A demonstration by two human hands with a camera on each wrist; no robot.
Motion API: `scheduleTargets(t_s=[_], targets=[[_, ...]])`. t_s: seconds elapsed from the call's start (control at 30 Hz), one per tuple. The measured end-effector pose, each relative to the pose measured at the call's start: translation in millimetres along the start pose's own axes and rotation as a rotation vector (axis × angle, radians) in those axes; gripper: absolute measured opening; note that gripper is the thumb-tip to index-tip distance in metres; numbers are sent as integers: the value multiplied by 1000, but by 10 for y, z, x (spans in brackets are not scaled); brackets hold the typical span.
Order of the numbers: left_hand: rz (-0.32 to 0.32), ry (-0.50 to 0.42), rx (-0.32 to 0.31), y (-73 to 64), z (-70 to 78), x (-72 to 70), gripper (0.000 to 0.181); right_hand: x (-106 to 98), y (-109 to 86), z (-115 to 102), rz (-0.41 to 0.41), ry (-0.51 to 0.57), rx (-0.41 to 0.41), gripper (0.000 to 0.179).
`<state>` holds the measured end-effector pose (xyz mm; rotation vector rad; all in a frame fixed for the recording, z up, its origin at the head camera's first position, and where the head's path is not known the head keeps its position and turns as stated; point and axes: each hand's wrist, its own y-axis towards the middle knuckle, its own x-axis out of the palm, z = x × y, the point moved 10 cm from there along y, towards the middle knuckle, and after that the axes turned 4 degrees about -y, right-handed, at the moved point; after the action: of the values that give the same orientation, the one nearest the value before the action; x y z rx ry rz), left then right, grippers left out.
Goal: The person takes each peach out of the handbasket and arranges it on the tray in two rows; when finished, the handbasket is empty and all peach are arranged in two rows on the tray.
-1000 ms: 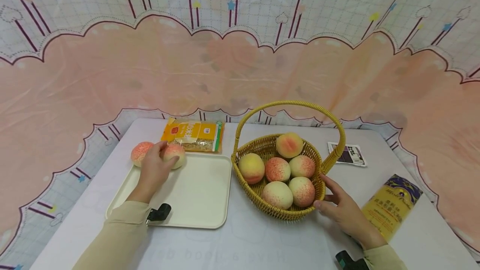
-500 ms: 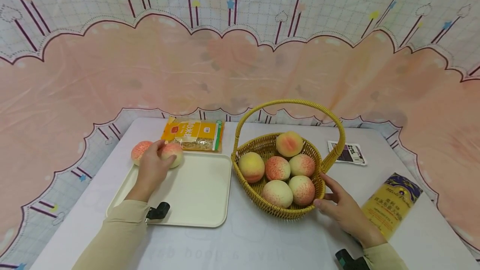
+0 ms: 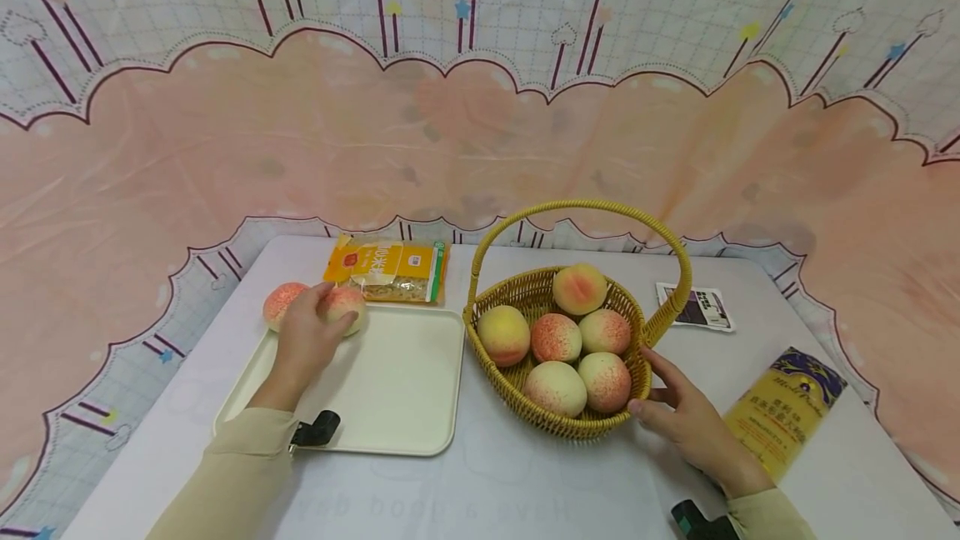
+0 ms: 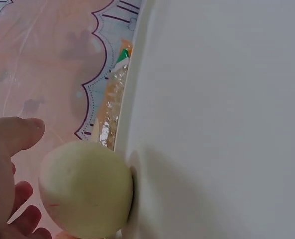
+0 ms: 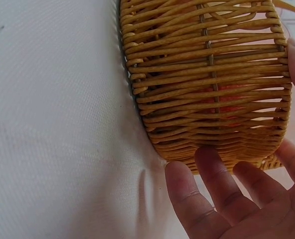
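Observation:
In the head view, my left hand is at a pale, red-speckled peach by the tray's back left corner. The left wrist view shows the thumb standing off this peach, the fingers spread behind it. A second peach lies just left of the hand, partly hidden by it. My right hand holds the right side of the yellow wicker basket, thumb at the rim. Its fingertips press the woven wall in the right wrist view. Several peaches lie in the basket.
The cream tray lies left of the basket. Behind it is an orange grain packet. A small dark-and-white packet sits back right, and a yellow-and-blue bag lies beside the right hand. The basket's tall handle arches above it.
The peach at the left hand has shifted slightly left since a second ago. In the last half second the left thumb has eased a little to the right. The right hand and basket stay put.

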<state>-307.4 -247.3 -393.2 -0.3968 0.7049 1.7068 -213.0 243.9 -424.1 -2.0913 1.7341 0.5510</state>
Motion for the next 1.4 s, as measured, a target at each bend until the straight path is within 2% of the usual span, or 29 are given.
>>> scheduleTargets(t_s=[0.13,0.23,0.47,0.6,0.73,0.97,1.23,1.4], targets=[[24,-29,97,-108,184,-12,58,0,1,-4,2,1,-9,78],[17,-63,163,-198,326,11,59,1,4,-11,2,-1,-22,78],[-107,-82,289,-435,665,201,62,1,6,5,3,3,-14,78],[-129,-140,402,-563,938,287,59,-3,10,26,8,-4,-4,79],[-167,-186,473,-658,1164,401,60,2,18,42,8,2,-1,79],[-280,-214,536,-788,1505,656,61,9,23,37,4,15,-9,78],[-484,-190,548,-838,1814,1047,64,11,16,13,-2,30,-27,79],[-579,-157,561,-844,1970,1263,64,15,16,26,-5,24,-12,79]])
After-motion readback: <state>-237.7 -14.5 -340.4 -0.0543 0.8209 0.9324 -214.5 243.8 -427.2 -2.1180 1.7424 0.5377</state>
